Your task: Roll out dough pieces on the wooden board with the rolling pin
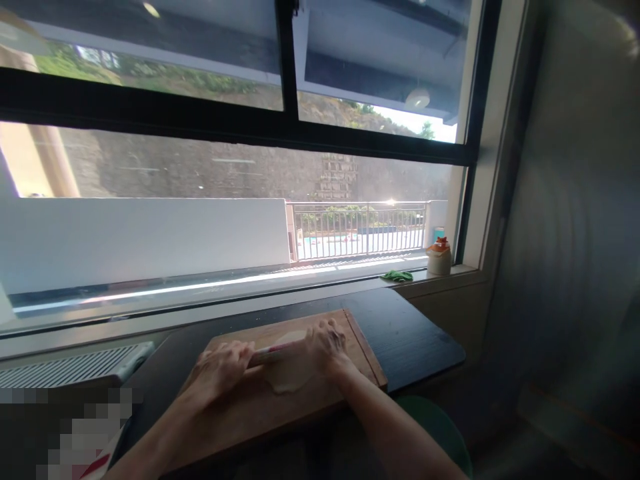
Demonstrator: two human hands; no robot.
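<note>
Both my hands grip a rolling pin that lies across a flat sheet of pale dough. My left hand is closed round its left end, and my right hand is closed over the right end. Part of the dough shows beyond the pin and part on the near side, with my right hand covering some of it. Under the dough is a wooden board, with a groove along its right side.
The board rests on a dark table against a window ledge. On the ledge are a green cloth or glove and a whitish container with an orange top. A green round stool stands below right; a white slatted unit is at left.
</note>
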